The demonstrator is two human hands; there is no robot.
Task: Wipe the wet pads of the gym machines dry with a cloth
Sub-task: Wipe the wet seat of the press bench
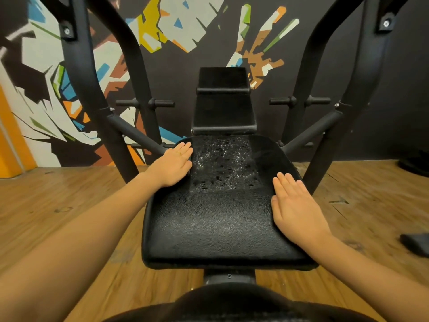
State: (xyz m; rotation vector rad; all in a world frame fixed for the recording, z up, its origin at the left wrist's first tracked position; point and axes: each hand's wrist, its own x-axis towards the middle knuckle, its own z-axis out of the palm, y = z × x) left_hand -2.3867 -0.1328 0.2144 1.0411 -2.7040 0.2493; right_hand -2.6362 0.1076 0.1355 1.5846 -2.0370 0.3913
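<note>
Nearest to the person is the black seat pad [216, 224] of a gym machine, and its near half looks dry. The right hand [297, 205] lies flat on the right edge of the seat, about halfway along. Its fingers are straight and close together, and it holds nothing. Farther away, the left hand [174, 166] rests flat on the far left corner of the seat, also with straight fingers and holding nothing. Between the hands, on the far middle part of the seat, there are many water drops [222, 163]. To the right of the seat, a dark object [415, 244] lies on the wooden floor [69, 205], well apart from both hands. It is blurred, so I cannot tell if it is a cloth. Behind the seat stands the black back pad [224, 112], between the bars of the black frame [88, 89]. Behind them is a painted wall [176, 19].
</note>
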